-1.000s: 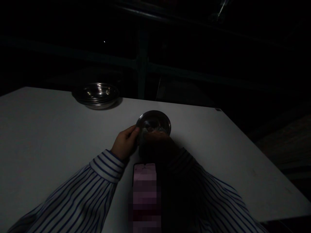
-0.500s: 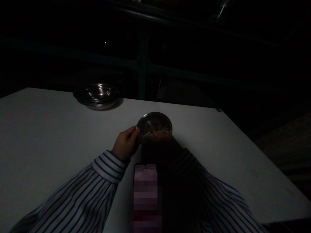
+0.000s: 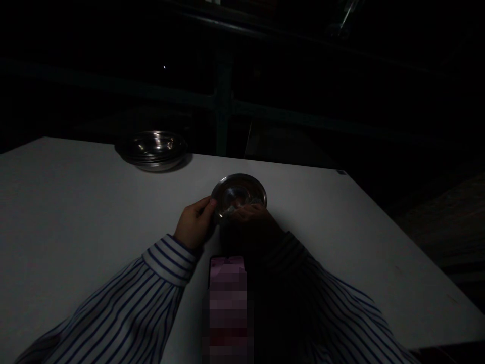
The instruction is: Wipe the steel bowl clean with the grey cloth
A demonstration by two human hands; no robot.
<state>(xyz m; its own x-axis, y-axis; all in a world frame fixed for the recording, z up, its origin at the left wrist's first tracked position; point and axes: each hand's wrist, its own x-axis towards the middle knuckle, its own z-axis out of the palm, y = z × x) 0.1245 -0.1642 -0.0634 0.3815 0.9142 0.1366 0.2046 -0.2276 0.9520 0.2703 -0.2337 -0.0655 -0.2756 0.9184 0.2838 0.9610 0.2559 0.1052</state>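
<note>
A small shiny metal bowl (image 3: 232, 188) is tilted toward me above the white table. My left hand (image 3: 194, 222) grips its left rim, thumb on top and fingers behind. In deep shadow, my right hand (image 3: 255, 218) is closed at the bowl's near right side. Its fingers press a crumpled, greyish wad (image 3: 254, 200) against the inside; the dark hides what exactly it is. Both sleeves are striped.
Nested metal bowls (image 3: 153, 151) stand near the far left edge of the white table (image 3: 94, 212). A phone (image 3: 227, 268) with a lit, pixelated screen is close in front of me. Dark metal framework (image 3: 223, 101) rises beyond the table.
The bowl has shifted very slightly left and turned a little in my hands. My right fingers and the wad have moved slightly against it. My left hand keeps its grip.
</note>
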